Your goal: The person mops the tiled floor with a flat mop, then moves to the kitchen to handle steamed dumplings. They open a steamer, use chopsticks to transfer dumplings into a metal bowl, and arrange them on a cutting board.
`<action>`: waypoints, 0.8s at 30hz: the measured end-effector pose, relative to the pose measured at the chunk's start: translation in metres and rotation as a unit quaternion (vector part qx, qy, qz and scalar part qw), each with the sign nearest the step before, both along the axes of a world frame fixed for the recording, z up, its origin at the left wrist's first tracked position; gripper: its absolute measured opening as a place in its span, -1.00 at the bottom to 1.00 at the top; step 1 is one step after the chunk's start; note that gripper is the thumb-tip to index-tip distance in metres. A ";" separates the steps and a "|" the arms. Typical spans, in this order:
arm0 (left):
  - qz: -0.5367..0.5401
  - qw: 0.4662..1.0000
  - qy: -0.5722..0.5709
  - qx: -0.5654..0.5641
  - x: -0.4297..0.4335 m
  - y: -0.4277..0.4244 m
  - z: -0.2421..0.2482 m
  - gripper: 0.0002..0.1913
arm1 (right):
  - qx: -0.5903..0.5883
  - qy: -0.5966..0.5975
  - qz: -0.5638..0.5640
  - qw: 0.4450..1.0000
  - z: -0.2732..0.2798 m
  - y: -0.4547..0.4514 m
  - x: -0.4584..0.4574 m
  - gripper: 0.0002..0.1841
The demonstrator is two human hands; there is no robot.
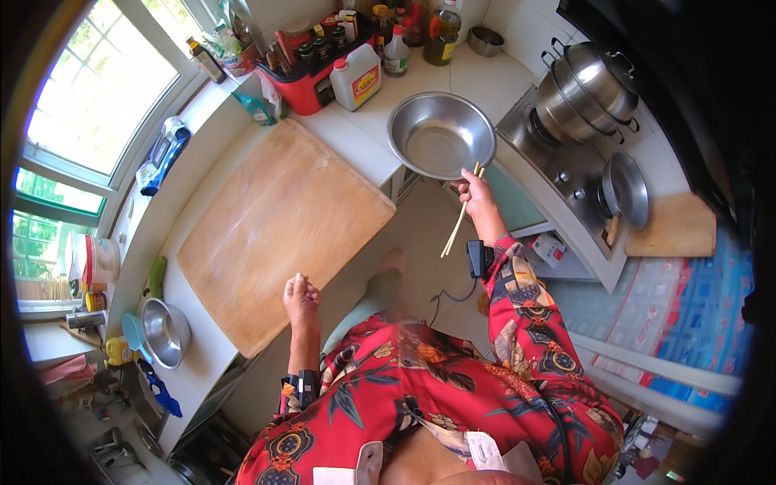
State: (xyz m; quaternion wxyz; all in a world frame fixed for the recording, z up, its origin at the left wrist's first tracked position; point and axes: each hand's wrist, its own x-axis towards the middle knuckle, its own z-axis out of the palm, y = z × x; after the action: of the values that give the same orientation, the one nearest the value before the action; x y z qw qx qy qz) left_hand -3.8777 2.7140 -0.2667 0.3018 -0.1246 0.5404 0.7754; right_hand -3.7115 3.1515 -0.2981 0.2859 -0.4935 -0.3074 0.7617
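My right hand (476, 193) grips the near rim of a wide stainless steel basin (438, 136), with the thumb over its edge. Pinched in the same hand is a pair of light wooden chopsticks (459, 219), slanting down toward me. The basin looks bare inside and overlaps the counter corner in view. My left hand (302, 298) is curled into a loose fist above the near edge of a large wooden board (285, 224). Nothing shows in its fingers. White dusty streaks mark the board.
A two-tier steel steamer pot (582, 91) and a frying pan (627, 188) occupy the hob at right. Behind the board stand a white jug (356, 83), a red seasoning rack (297, 91) and an oil bottle (441, 36). At left are a small steel bowl (167, 333) and a green cucumber (157, 276).
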 end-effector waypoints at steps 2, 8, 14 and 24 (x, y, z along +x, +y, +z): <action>-0.015 1.000 -0.010 0.011 0.000 0.016 0.010 -0.83 | 0.017 0.003 -0.006 1.000 0.010 0.008 -0.006 -0.82; -0.085 0.995 0.006 0.059 0.007 0.056 -0.019 -0.82 | 0.013 0.005 -0.019 1.000 0.010 0.011 0.003 -0.80; -0.169 0.982 0.018 0.088 0.016 0.111 0.003 -0.84 | 0.038 0.030 -0.027 0.998 -0.004 0.011 0.022 -0.74; -0.296 0.952 0.058 0.054 0.026 0.165 0.032 -0.86 | 0.126 -0.066 0.078 0.987 0.029 -0.005 0.001 -0.74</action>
State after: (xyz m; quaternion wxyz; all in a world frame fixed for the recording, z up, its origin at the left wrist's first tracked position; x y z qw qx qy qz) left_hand -3.8519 2.8786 -0.2344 0.4920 0.1024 0.5266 0.6857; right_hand -3.7107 3.1464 -0.2688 0.2647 -0.4771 -0.4566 0.7027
